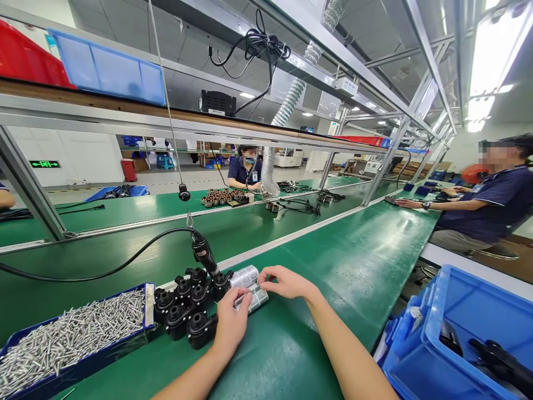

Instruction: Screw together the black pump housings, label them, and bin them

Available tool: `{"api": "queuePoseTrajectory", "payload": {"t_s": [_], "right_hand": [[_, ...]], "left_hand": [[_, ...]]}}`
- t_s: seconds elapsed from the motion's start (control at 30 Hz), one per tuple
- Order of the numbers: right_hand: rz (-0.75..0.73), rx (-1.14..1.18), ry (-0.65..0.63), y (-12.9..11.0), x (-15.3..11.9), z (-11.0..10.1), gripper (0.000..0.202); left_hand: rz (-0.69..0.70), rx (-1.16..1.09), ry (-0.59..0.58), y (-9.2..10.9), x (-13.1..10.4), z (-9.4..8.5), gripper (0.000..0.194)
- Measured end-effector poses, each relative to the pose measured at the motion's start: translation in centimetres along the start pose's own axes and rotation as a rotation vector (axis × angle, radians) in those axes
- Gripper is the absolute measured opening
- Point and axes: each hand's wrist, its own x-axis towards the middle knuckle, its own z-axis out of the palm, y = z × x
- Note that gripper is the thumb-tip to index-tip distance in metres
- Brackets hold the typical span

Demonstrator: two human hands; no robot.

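Note:
A curled sheet of silver labels (245, 276) lies on the green bench in front of me, its nearer part bending up between my hands. My left hand (233, 319) is closed, thumb and fingers pinching the sheet's near left part. From the right, my right hand (287, 282) reaches in with its thumb and fingertips pinched at the sheet's upper edge; whether a single label is between them is too small to tell. Several black pump housings (183, 305) stand just left of my left hand. Behind them hangs a black electric screwdriver (204, 253), its tip down by one housing.
A blue tray (149, 305) of metal pins or screws (79, 333) stands at left. A blue crate (433, 328) with black parts is at lower right. Co-workers sit across the bench (245, 169) and at far right (491, 194). A shelf (187, 122) spans overhead.

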Motion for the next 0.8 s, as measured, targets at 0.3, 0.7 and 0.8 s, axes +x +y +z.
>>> {"api": "queuePoseTrajectory", "payload": {"t_s": [0.3, 0.7, 0.8], "right_hand": [[-0.004, -0.024, 0.050, -0.29, 0.00, 0.15, 0.020], [-0.093, 0.017, 0.106, -0.52, -0.05, -0.07, 0.014], [-0.088, 0.023, 0.117, -0.25, -0.07, 0.02, 0.011]], "left_hand": [[-0.029, -0.057, 0.028, -0.43, 0.19, 0.09, 0.046], [-0.041, -0.103, 0.068, -0.65, 0.28, 0.31, 0.042], [-0.040, -0.112, 0.070, -0.75, 0.30, 0.39, 0.042]]}}
